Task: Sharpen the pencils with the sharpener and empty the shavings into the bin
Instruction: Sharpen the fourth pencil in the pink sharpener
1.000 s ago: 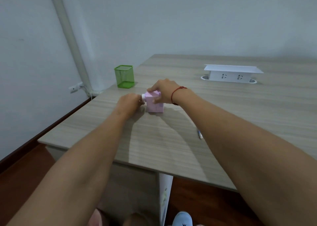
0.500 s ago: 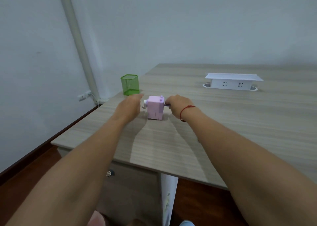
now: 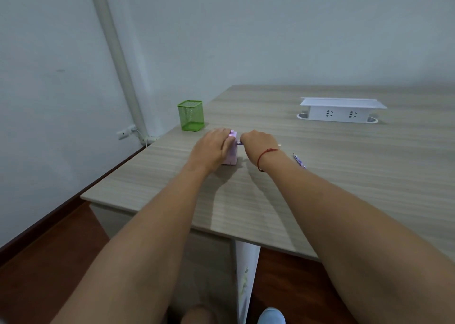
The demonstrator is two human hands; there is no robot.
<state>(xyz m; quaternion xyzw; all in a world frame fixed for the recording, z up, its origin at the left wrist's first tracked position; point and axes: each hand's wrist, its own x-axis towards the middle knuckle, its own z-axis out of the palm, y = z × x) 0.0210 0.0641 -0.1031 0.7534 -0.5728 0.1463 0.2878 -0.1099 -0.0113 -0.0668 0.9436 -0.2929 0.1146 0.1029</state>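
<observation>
At the centre of the frame the left hand point(image 3: 211, 149) clasps the pink sharpener point(image 3: 232, 155) on the table point(image 3: 344, 181). Just right of it, the right hand point(image 3: 259, 144) grips a purple pencil point(image 3: 239, 143) that meets the sharpener's side. A second pencil point(image 3: 299, 161) lies right of that wrist. A green mesh cup point(image 3: 190, 115) stands above left.

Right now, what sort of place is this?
Probably an office or study room: a wood-grain desk, a white socket box set into it, and a green mesh pen cup.
</observation>
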